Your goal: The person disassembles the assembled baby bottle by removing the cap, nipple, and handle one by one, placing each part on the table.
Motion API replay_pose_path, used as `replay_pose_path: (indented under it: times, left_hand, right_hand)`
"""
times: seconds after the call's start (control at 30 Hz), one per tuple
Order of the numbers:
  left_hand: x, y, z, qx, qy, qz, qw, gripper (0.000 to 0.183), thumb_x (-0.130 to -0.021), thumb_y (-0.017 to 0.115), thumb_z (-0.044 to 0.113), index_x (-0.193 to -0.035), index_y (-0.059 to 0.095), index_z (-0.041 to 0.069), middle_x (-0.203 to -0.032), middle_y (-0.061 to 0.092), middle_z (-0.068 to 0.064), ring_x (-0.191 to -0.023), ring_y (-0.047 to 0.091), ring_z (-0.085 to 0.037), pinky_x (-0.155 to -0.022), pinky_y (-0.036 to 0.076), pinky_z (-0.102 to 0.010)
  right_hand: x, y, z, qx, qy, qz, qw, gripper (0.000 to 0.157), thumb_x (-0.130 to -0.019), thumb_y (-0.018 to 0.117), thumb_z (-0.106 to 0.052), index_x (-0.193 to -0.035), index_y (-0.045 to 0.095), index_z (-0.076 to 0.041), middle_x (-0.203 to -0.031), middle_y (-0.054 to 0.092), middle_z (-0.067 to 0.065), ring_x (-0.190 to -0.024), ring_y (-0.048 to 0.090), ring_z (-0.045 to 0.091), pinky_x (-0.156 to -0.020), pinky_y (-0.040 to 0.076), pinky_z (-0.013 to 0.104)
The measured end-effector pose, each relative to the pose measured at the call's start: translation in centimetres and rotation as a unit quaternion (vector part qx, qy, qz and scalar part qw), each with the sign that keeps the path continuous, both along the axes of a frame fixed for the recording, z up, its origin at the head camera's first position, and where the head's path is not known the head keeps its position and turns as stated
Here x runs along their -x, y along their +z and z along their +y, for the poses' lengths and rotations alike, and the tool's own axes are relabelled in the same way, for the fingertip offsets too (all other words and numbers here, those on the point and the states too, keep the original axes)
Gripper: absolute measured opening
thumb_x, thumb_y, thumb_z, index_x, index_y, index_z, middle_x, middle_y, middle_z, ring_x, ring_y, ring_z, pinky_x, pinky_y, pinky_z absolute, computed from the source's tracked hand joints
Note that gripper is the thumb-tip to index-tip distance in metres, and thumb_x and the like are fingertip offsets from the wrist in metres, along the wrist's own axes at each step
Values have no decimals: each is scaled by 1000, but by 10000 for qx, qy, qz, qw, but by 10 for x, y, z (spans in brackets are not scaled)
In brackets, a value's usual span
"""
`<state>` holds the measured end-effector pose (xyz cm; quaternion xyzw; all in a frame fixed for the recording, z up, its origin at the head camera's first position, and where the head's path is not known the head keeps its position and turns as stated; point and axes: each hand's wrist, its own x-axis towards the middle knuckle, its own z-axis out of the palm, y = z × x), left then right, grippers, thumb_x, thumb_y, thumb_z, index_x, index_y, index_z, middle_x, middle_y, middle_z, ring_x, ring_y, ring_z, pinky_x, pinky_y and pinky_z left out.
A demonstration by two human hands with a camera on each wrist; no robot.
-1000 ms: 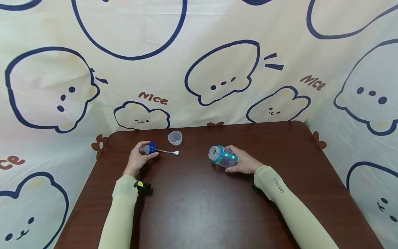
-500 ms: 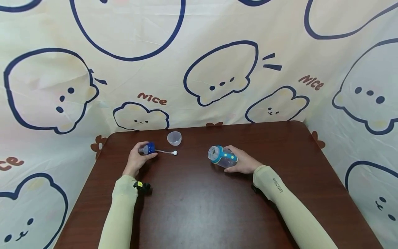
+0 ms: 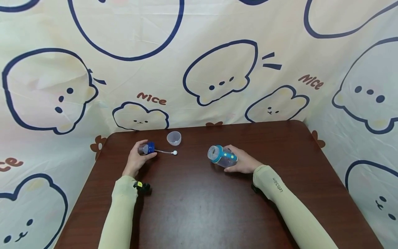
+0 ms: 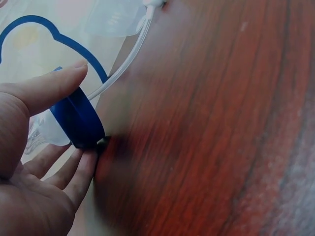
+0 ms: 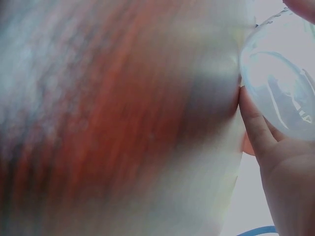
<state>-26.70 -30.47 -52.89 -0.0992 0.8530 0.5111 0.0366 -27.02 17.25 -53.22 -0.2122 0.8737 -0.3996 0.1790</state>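
My left hand (image 3: 135, 160) grips a blue baby-bottle collar (image 3: 151, 147) between thumb and fingers, at the table's left. A clear nipple sticks out on the palm side, and a thin straw (image 4: 129, 61) with a white weighted end (image 3: 175, 152) points right. My right hand (image 3: 242, 160) holds a clear baby bottle (image 3: 229, 162), tilted with its uncapped mouth (image 3: 214, 153) toward the left. A turquoise band with yellow dots runs round its neck and down its side. In the right wrist view the fingers lie along the rounded bottle base (image 5: 278, 88).
A small translucent cap (image 3: 174, 138) stands near the back edge of the dark brown table (image 3: 192, 200), just beyond the straw's white end. A cartoon-printed cloth (image 3: 217, 20) hangs behind and at both sides. Pale sleeves cover both forearms.
Both hands keep their grips and stay almost in place. The whole head view has shifted very slightly to the left.
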Motion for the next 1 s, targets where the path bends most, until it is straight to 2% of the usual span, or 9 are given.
replay_pose_path:
  times: [0.3, 0.47, 0.6, 0.77, 0.9, 1.0]
  left_hand:
    - [2, -1, 0, -94, 25, 9, 10000, 81, -91, 81, 31, -158, 35, 25, -160, 35, -21, -140, 40, -43, -116, 39, -59]
    - [3, -3, -1, -77, 92, 94, 9999, 77, -92, 80, 37, -154, 37, 22, -155, 39, -21, -136, 44, -41, -106, 46, -50]
    - [4, -3, -2, 28, 125, 125, 9998, 76, -91, 79, 43, -153, 40, 21, -153, 41, -20, -134, 44, -40, -99, 45, -43]
    - [4, -2, -3, 89, 113, 89, 9999, 77, -92, 77, 47, -154, 40, 18, -155, 38, -21, -133, 44, -41, -99, 46, -46]
    - [3, -1, -3, 99, 113, 42, 9999, 78, -93, 75, 48, -154, 39, 15, -157, 35, -22, -136, 43, -42, -104, 46, -50]
    - [3, -1, -4, 51, 128, 16, 9999, 78, -94, 74, 48, -154, 39, 14, -156, 36, -22, -137, 43, -41, -105, 45, -49]
  right_hand:
    - [-1, 0, -1, 10, -12, -6, 10000, 87, -80, 92, -31, -149, 41, -24, -140, 57, 2, -128, 55, 26, -111, 46, 57]
    - [0, 0, 0, 5, 1, 1, 10000, 87, -79, 92, -32, -149, 41, -23, -139, 57, 2, -128, 55, 26, -111, 46, 56]
    - [1, -1, 1, 8, 8, 38, 10000, 87, -79, 92, -32, -149, 41, -22, -139, 57, 2, -129, 55, 26, -111, 46, 57]
    - [2, -3, 1, -10, -22, 39, 10000, 87, -78, 93, -31, -148, 42, -24, -138, 58, 0, -127, 55, 26, -110, 47, 56]
    - [2, -2, 1, -35, -6, 35, 10000, 87, -78, 92, -32, -149, 41, -23, -138, 58, 1, -127, 55, 26, -109, 48, 56]
    - [1, -1, 1, -58, 11, 46, 10000, 87, -79, 92, -33, -149, 40, -23, -140, 57, 2, -129, 55, 26, -110, 47, 56]
